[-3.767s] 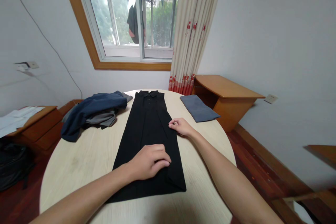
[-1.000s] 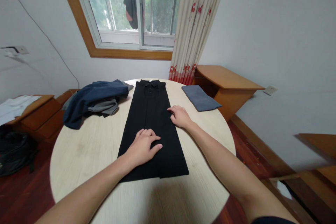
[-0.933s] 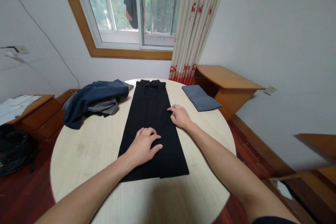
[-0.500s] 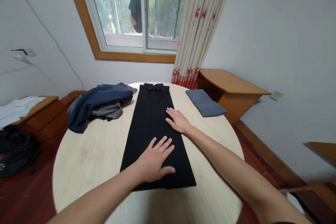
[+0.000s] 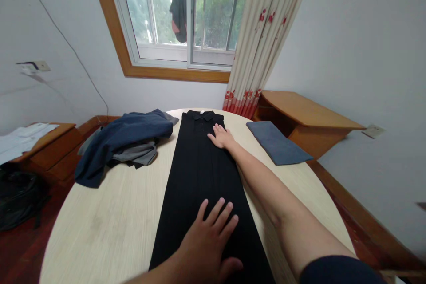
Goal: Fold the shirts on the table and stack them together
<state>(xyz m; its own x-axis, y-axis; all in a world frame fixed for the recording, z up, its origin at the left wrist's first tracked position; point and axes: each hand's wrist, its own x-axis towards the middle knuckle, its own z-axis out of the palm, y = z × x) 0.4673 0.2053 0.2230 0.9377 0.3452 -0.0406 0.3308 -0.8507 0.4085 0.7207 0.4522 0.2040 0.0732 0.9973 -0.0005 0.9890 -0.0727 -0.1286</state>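
Observation:
A black collared shirt [image 5: 198, 173], folded into a long strip, lies on the round pale table [image 5: 113, 217] with its collar toward the window. My left hand [image 5: 213, 235] rests over the near part of the shirt, fingers spread. Farther up, my right hand [image 5: 221, 136] lies flat on the shirt's right edge, just below the collar, fingers stretched out. Neither hand grips the cloth. The shirt's near end runs out of view at the bottom.
A loose heap of navy and grey clothes [image 5: 129, 133] sits at the table's left. To the right lies a folded grey-blue garment [image 5: 278, 142]. Beyond stand a wooden desk [image 5: 309, 106] and a floral curtain [image 5: 262, 44]. A black bag [image 5: 20, 197] is on the floor at left.
My right hand has slid up the shirt toward the collar. My left hand has come nearer the camera, still spread. The view has moved in closer over the table.

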